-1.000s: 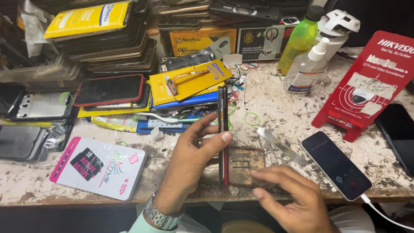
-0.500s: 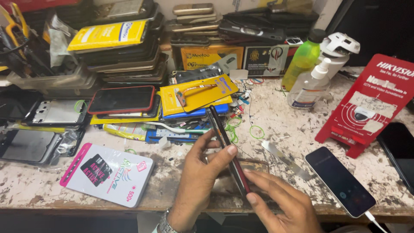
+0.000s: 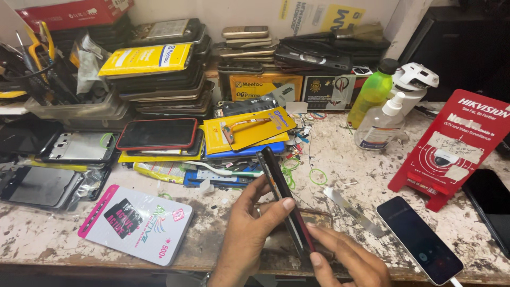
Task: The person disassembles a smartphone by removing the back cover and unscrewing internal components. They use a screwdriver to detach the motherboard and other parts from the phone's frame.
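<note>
- Two hands met over a cluttered repair surface, holding a dark phone on its edge between them, just above the front rim of the surface.
- Left hand was closed around the phone's middle, thumb pressed on the near face and fingers curled behind it.
- Right hand pinched the phone's lower end, two fingertips laid along the edge; how wide its other fingers stood could not be told.
- Half a second earlier the phone stood nearly upright; it had since tipped over, top end leaning away to the left, and the right hand had slid closer to the bottom corner.
- That shift suggested the work had moved to the phone's lower edge, likely along the seam.
- White phone lay screen-up at right, a cable at its lower end.
- Thin metal blade rested on the surface between the two phones.
- Pink and white card lay at left, well apart from the hands.
- Clear pump bottle and green bottle stood behind, beside a red display stand.
</note>
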